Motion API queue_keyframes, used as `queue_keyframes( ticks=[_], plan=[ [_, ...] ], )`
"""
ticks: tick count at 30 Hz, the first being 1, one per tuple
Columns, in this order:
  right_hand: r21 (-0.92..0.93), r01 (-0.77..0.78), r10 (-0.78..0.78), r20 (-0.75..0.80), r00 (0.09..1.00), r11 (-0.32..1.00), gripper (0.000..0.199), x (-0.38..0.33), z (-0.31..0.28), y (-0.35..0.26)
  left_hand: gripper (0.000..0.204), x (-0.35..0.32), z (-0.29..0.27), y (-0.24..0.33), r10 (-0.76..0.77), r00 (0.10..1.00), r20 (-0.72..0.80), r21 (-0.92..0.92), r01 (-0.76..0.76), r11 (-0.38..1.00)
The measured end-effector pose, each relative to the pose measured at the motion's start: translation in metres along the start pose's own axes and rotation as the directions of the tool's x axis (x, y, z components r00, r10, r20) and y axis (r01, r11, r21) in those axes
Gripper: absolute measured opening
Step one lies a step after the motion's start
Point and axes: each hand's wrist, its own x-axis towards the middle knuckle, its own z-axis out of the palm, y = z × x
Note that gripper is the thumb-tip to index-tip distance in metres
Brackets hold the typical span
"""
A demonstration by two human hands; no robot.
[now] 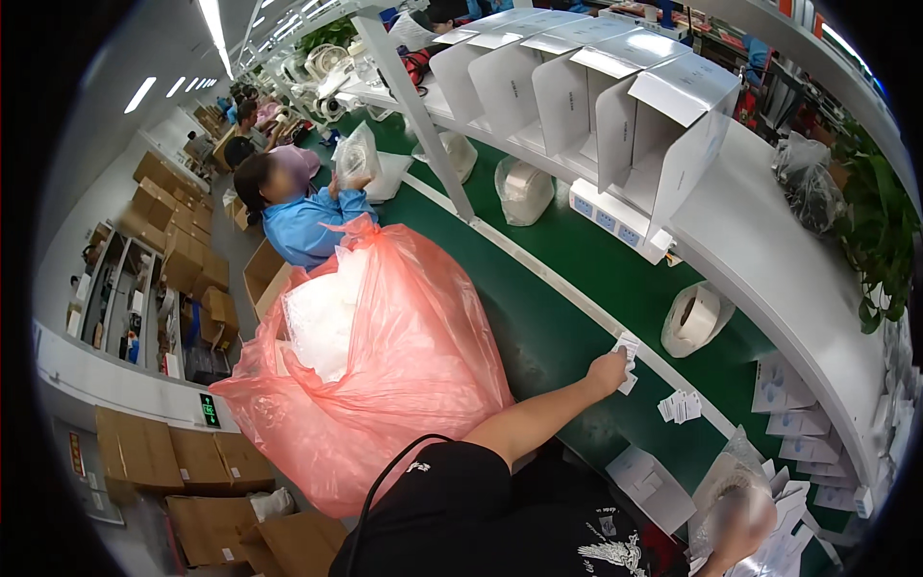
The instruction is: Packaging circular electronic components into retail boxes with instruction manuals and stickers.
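My left hand [608, 373] reaches out over the green bench and pinches a few small white printed slips [627, 348]. Just right of it, a fanned bunch of similar slips [680, 407] lies on the bench. Low at the right, my right hand [748, 527] is against a clear plastic bag with a round whitish item [733, 484] inside, and seems to grip it; blur smears its fingers. Beside that bag stands an open white box [652, 486].
A large pink plastic bag [413, 337] of white wrapped things bulges at my left. Open white boxes [663, 144] line the raised shelf, above a power strip [606, 221]. Bagged rolls [694, 319] sit along the bench. A co-worker in blue [303, 226] handles another bag.
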Motion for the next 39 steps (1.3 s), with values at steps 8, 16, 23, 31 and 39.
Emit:
queue_keyframes(
  ticks=[8, 16, 23, 31, 39],
  plan=[
    [-0.118, 0.082, -0.081, 0.017, 0.997, 0.990, 0.077, 0.007, -0.013, 0.008, 0.038, 0.004, 0.047, -0.021, -0.068, 0.979, -0.192, -0.250, 0.018, 0.968],
    [0.079, 0.073, -0.073, 0.000, 0.997, 0.994, 0.072, -0.005, 0.022, -0.030, 0.067, 0.001, -0.017, -0.046, -0.024, 0.988, -0.151, -0.406, -0.040, 0.913],
    [0.152, -0.035, 0.035, 0.001, 0.999, 0.988, 0.072, -0.010, 0.008, -0.013, 0.038, -0.012, -0.014, -0.034, -0.005, 0.999, -0.051, -0.336, -0.013, 0.942],
    [0.190, -0.088, 0.093, -0.014, 0.996, 0.978, 0.074, -0.004, -0.011, 0.006, 0.024, -0.027, -0.043, 0.014, -0.025, 0.995, -0.093, -0.118, 0.014, 0.993],
    [0.249, -0.056, 0.081, -0.094, 0.992, 0.967, 0.076, 0.005, -0.029, -0.002, 0.013, -0.077, -0.080, 0.117, 0.367, 0.902, -0.227, -0.469, -0.432, 0.770]
  ],
)
